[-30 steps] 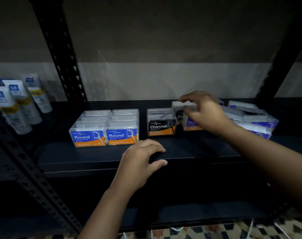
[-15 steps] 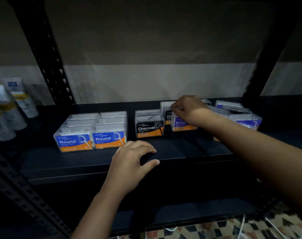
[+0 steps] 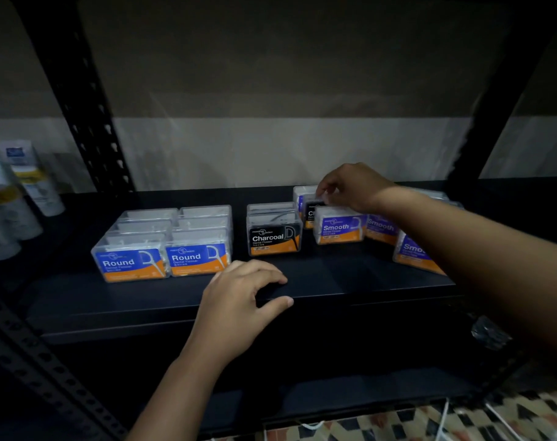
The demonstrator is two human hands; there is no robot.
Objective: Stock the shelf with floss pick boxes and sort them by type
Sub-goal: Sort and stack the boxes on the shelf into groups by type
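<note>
Right hand [image 3: 355,186] grip pinches half-hidden Charcoal box [image 3: 312,213]; left hand [image 3: 239,300] spread on shelf [image 3: 350,281].

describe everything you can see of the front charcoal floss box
The front Charcoal box is a clear, hard-looking plastic case with a black label, white "Charcoal" lettering, a floss pick drawing and an orange band below. It stands upright on the black shelf, label facing out, another clear box directly behind it, gaps on both sides. Neither hand touches it.
</note>
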